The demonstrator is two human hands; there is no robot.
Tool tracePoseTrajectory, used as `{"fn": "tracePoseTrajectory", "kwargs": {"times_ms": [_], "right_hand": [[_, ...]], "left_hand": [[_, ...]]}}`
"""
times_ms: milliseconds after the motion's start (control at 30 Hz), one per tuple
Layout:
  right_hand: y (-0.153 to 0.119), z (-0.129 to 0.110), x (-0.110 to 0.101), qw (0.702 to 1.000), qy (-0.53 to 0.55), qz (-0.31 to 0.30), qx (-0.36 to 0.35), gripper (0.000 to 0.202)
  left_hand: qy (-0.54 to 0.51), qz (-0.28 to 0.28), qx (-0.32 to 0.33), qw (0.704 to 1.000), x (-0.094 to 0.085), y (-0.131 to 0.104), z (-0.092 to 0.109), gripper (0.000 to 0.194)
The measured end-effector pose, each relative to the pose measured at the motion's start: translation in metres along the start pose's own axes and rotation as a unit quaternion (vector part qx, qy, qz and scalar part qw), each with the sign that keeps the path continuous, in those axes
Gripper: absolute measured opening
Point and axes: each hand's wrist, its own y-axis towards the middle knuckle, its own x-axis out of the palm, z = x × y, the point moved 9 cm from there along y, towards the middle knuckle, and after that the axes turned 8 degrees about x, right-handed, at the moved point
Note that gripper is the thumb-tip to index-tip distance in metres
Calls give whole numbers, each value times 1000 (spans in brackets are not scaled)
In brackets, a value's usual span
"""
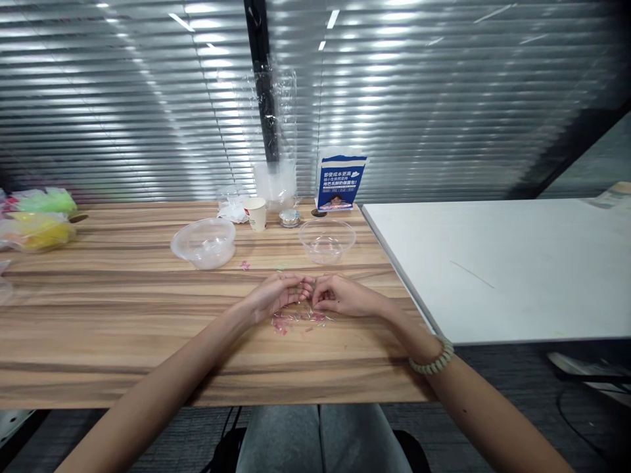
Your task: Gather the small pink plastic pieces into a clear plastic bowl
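Far left, on the wood table (123,309): bagged items (39,231), yellow and green showing through clear plastic. Next, a cloudy bowl (204,244), one side of its rim higher than the other; beyond it, a paper cup (256,215), upright. Left hand (277,295) cupped, fingers together and slightly bent, not clenched; cannot tell whether anything lies in it. Round tin (289,218) right of the cup. Pink scraps (282,323) lie loose on the wood, just below both hands. Clear bowl (327,248) beyond the hands, a blue sign (342,184) standing behind it. Right hand (345,295) beside the left, fingertips pinched together; cannot tell if they grip a scrap. Beaded bracelet (432,358) on that forearm. Far right, a thin stick (472,274) lies on the white table (517,263).
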Motion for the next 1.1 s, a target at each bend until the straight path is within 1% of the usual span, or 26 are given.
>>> {"fn": "tracePoseTrajectory", "kwargs": {"times_ms": [67,133,233,300,333,433,567,667,767,800,867,967,1033,1100], "right_hand": [[0,2,-4,1000,2,13,6,13],[1,3,-12,999,-4,43,10,13],[0,7,-32,990,-25,138,32,12],[-3,8,-42,979,-26,196,39,10],[-3,8,-43,977,-21,210,35,10],[-2,3,-38,979,0,202,13,12],[0,-2,-30,984,4,179,1,18],[-1,-2,-35,981,-1,194,1,21],[-5,3,-47,974,-9,225,22,18],[-5,5,-49,975,-14,221,32,17],[-5,9,-47,983,-21,174,51,15],[-5,11,-30,998,-13,44,54,14],[-6,11,-18,998,4,-38,45,16],[-8,9,-9,995,22,-90,32,17]], "left_hand": [[9,10,2,1000,0,-1,1,16],[28,33,12,999,-3,-2,4,17],[47,53,26,997,-3,-4,8,17],[44,39,22,998,1,-6,8,17],[37,26,17,999,4,-6,7,18],[0,-4,4,1000,9,-5,4,18],[-25,-7,-16,1000,3,-2,-4,20],[-14,-20,-12,1000,2,-2,-5,23],[-1,-20,2,1000,4,-3,-1,18],[3,-12,2,1000,4,-3,0,16],[7,9,-1,1000,1,-3,0,12],[12,32,-4,999,-2,-3,1,9],[16,33,-4,999,-3,-3,2,8],[17,35,-3,999,-3,-3,3,7]]}}
